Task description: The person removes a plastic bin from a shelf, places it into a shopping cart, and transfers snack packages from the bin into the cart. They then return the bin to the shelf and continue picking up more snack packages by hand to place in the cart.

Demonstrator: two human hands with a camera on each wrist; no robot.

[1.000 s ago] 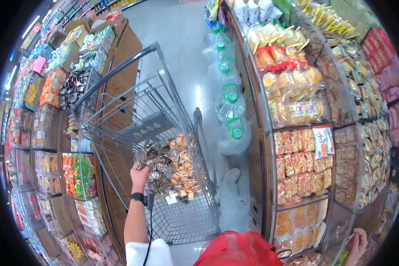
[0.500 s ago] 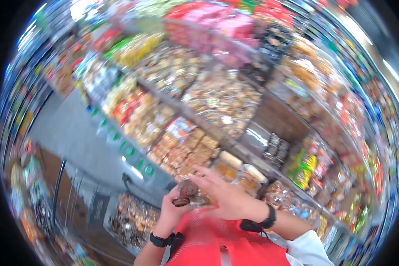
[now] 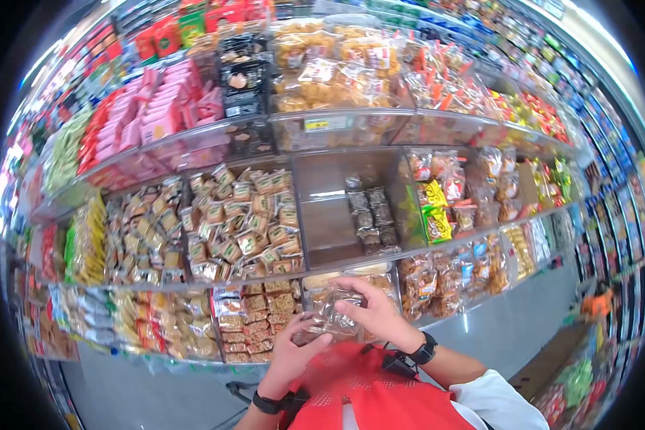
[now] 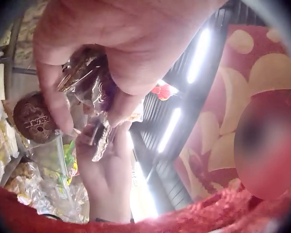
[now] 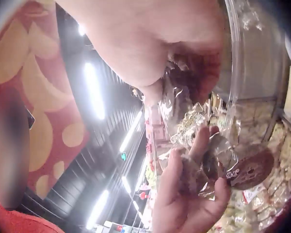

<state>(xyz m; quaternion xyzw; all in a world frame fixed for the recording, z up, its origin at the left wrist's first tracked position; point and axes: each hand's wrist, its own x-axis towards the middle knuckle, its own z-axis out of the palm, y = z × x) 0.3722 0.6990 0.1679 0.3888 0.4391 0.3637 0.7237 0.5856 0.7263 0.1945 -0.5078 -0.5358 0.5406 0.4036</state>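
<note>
Several dark brown, round snacks in clear wrappers (image 3: 337,315) are held between my two hands, low in front of the shelf in the head view. My left hand (image 3: 294,362) grips some of them from the left, its fingers curled round the wrappers. One round brown snack (image 4: 35,119) with a printed pattern sticks out beside its fingers in the left wrist view. My right hand (image 3: 380,315) holds wrapped dark pieces (image 5: 179,92) from the other side, thumb and fingers bent round them. The palms partly hide the packets.
Before me stands a tiered shelf of clear bins. A middle bin (image 3: 322,229) holds dark wrapped packs (image 3: 373,218) on its right side. Left of it lie small tan packets (image 3: 244,222); right, yellow and green bags (image 3: 437,211). Clear dividers and a front ledge (image 3: 265,279) separate the bins.
The head view has swung right, from the shopping cart to the shelf. My left hand has left the cart with wrapped snacks, and my right hand has joined it around them.
</note>
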